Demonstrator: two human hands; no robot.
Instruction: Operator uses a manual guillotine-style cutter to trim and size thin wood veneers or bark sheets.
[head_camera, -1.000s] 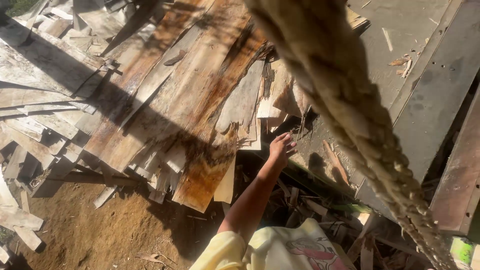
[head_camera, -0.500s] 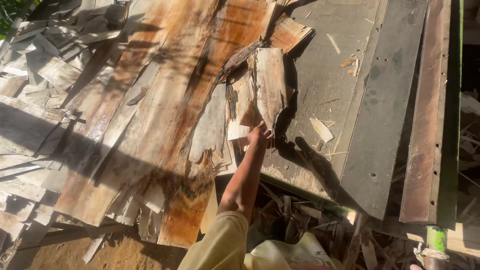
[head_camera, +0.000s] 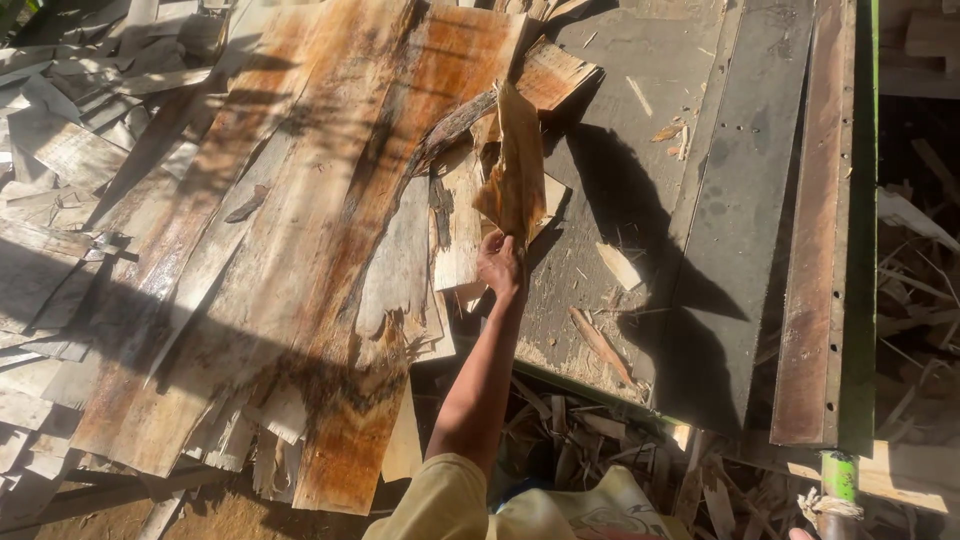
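Observation:
My left hand (head_camera: 500, 266) reaches forward from a yellow sleeve and grips the lower edge of a thin, curled piece of brown wood veneer (head_camera: 518, 165). The piece stands up off the pile, above the seam between the stacked veneer sheets (head_camera: 300, 230) and a dark grey board (head_camera: 650, 190). More broken veneer pieces (head_camera: 455, 225) lie just left of the hand. My right hand does not show.
Long orange-stained veneer sheets slope down the left side, with pale scraps (head_camera: 60, 150) beyond them. A rusty metal rail (head_camera: 815, 250) with a green edge runs down the right. Wood offcuts (head_camera: 600, 440) litter the ground below the board's near edge.
A thick rope that crossed the view a second ago is gone. My left hand moved up to the broken veneer, closed on one piece and raised it upright.

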